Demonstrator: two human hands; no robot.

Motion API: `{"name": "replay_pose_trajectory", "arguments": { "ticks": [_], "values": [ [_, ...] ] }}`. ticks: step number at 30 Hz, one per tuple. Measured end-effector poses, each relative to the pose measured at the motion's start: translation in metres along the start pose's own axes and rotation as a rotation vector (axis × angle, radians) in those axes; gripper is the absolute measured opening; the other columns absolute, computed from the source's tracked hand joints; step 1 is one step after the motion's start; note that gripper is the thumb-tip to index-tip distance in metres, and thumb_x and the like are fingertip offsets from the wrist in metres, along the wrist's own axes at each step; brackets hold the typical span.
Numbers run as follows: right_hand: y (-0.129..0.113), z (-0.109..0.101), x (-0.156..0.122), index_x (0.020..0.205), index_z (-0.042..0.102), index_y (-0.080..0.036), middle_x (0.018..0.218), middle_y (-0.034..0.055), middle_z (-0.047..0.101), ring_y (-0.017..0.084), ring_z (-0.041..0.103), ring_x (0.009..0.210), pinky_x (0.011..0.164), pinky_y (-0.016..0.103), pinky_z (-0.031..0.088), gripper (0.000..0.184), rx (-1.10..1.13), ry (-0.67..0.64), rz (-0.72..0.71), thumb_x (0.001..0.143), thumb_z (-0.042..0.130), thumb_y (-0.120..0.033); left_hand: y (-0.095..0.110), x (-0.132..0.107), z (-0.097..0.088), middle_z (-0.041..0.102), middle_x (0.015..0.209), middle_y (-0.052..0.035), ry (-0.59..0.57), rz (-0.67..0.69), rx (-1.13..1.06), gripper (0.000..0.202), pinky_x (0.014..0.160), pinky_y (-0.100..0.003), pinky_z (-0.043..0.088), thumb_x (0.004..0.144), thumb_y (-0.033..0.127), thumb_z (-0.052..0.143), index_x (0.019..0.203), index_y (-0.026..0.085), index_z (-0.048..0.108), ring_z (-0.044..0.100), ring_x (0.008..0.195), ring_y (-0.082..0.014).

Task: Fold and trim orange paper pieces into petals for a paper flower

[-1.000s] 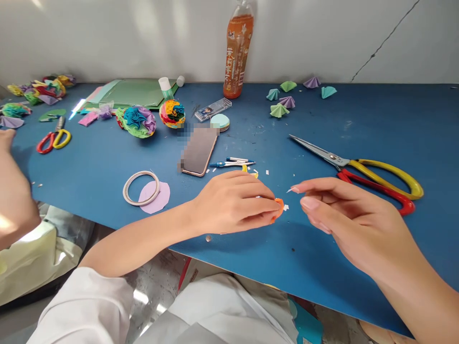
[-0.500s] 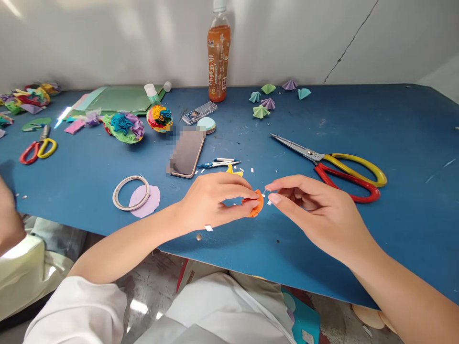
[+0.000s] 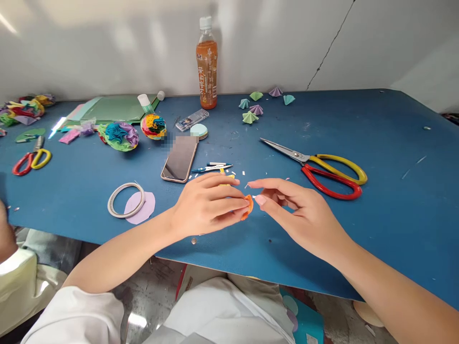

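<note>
My left hand (image 3: 206, 205) pinches a small folded orange paper piece (image 3: 248, 207) just above the blue table (image 3: 376, 143). My right hand (image 3: 297, 212) is right beside it, thumb and forefinger pinched together at the paper's edge; a tiny white scrap seems to be at the fingertips. Small white paper bits (image 3: 251, 179) lie scattered on the table behind the hands.
Large red-and-yellow scissors (image 3: 322, 167) lie to the right. A phone (image 3: 179, 160), a compass (image 3: 211, 167), a tape ring (image 3: 125, 200) on a lilac paper circle, paper flower balls (image 3: 120, 135), folded paper cones (image 3: 251, 112) and a drink bottle (image 3: 207, 62) sit behind. Another person's arm shows at far left.
My right hand has closed in on the orange paper until its fingertips meet it. The view has shifted, so everything sits a bit further left and lower.
</note>
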State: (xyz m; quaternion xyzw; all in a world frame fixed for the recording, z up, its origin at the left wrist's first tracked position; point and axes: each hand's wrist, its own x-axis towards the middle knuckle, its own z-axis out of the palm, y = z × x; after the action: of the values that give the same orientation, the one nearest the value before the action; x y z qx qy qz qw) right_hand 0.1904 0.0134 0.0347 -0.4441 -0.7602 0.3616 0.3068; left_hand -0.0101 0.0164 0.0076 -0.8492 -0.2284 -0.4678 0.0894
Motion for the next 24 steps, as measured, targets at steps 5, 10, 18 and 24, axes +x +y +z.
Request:
{"name": "replay_pose_trajectory", "arguments": {
  "ticks": [5, 10, 18, 24],
  "values": [
    [0.0017, 0.0004, 0.0, 0.105, 0.067, -0.022, 0.069, -0.0017, 0.064, 0.008, 0.054, 0.054, 0.051, 0.019, 0.045, 0.027, -0.022, -0.006, -0.034, 0.087, 0.055, -0.038, 0.0007, 0.0005, 0.0008, 0.075, 0.075, 0.0, 0.004, 0.029, -0.041, 0.007, 0.078, -0.028, 0.06, 0.08, 0.02, 0.068, 0.081, 0.015, 0.064, 0.073, 0.08, -0.0164],
    [0.0024, 0.0024, -0.0003, 0.106, 0.066, -0.021, 0.07, -0.0017, 0.066, 0.008, 0.056, 0.056, 0.053, 0.019, 0.046, 0.028, -0.04, -0.007, -0.047, 0.088, 0.054, -0.037, 0.0016, 0.0008, 0.0019, 0.075, 0.075, 0.0009, -0.013, 0.058, -0.039, 0.007, 0.078, -0.029, 0.06, 0.08, 0.02, 0.068, 0.08, 0.015, 0.063, 0.073, 0.082, -0.0168],
    [0.0016, 0.0039, -0.0003, 0.105, 0.067, -0.022, 0.07, -0.0018, 0.067, 0.008, 0.058, 0.056, 0.052, 0.019, 0.047, 0.026, -0.024, -0.001, -0.041, 0.087, 0.055, -0.036, 0.0012, -0.0005, 0.002, 0.075, 0.077, 0.0005, -0.019, 0.086, -0.019, 0.008, 0.082, -0.028, 0.059, 0.084, 0.024, 0.065, 0.082, 0.016, 0.063, 0.072, 0.085, -0.015],
    [0.0006, 0.0051, 0.0006, 0.097, 0.068, -0.021, 0.063, -0.0025, 0.065, 0.008, 0.053, 0.049, 0.047, 0.02, 0.044, 0.02, -0.024, 0.037, -0.06, 0.085, 0.057, -0.032, 0.0012, -0.0003, 0.0013, 0.075, 0.078, -0.0008, -0.043, 0.118, -0.033, 0.008, 0.081, -0.028, 0.058, 0.083, 0.023, 0.065, 0.083, 0.015, 0.063, 0.072, 0.084, -0.0155]
  ]
}}
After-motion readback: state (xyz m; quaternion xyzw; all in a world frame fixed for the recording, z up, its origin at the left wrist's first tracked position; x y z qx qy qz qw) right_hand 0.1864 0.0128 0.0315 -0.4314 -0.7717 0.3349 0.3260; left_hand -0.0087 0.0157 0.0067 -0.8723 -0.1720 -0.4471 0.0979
